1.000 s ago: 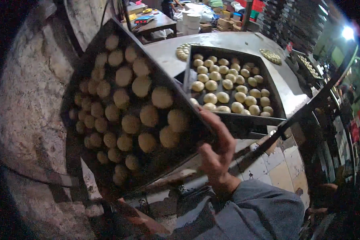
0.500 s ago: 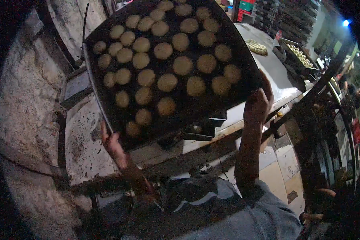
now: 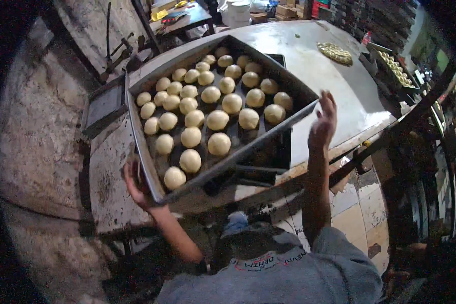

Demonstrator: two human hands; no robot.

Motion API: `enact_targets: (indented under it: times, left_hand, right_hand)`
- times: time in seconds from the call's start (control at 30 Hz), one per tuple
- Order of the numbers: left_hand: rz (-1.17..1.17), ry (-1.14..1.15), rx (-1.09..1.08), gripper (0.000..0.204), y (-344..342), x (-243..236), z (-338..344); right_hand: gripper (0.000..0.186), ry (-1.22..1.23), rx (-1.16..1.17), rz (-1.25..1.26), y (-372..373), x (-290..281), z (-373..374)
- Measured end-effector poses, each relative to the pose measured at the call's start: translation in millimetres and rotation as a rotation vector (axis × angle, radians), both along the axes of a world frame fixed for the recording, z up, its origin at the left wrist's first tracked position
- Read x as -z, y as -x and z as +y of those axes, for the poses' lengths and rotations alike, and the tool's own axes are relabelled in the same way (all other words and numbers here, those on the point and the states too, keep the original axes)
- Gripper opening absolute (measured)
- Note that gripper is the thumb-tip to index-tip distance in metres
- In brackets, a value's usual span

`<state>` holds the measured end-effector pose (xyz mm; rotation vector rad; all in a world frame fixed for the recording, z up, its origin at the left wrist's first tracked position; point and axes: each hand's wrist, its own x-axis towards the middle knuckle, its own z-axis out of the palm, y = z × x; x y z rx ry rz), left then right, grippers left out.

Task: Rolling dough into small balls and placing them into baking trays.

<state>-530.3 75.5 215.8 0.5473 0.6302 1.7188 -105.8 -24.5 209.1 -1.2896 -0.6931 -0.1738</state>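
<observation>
A large dark metal baking tray with raised sides holds several rows of round, pale dough balls. It lies at an angle over another dark tray, whose edges show beneath it on the right; whether the two touch all round I cannot tell. At the near left corner, my left hand is beside the tray's wall with its fingers apart. My right hand is raised at the right corner, its fingers stretched upward and the palm toward the tray, not wrapped round the rim.
The pale worktable extends to the far right, with a braided-looking piece of dough on it. Beyond stands a tray of small dough pieces. A shallow grey metal box sits left, against a rough wall. White buckets stand far back.
The tray has come down from a raised, tilted position, uncovering the table behind it. Both hands have loosened from its edges, the right one opening upward.
</observation>
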Motion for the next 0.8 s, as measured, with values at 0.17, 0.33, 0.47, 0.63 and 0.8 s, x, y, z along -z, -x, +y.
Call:
enact_targets:
  times: [0.17, 0.33, 0.47, 0.63, 0.8]
  left_hand:
    - [0.440, 0.333, 0.029, 0.048, 13.5, 118.6, 21.6]
    - [0.688, 0.464, 0.249, 0.047, -2.4, 218.3, 42.8]
    - [0.806, 0.451, 0.355, 0.047, -21.8, 244.2, 57.4]
    - [0.904, 0.441, 0.463, 0.046, -48.7, 263.4, 56.9]
    - [0.967, 0.422, 0.532, 0.045, -74.3, 283.4, 39.5]
  right_hand:
    - [0.034, -0.115, 0.011, 0.528, -40.7, 129.8, 15.6]
    - [0.032, 0.364, -0.163, 0.748, -35.7, 228.6, 40.1]
    - [0.031, 0.558, -0.117, 0.727, -28.9, 242.9, 38.3]
    - [0.030, 0.720, -0.029, 0.676, -43.2, 255.4, 4.8]
    - [0.029, 0.868, 0.143, 0.704, -54.7, 283.7, -93.5]
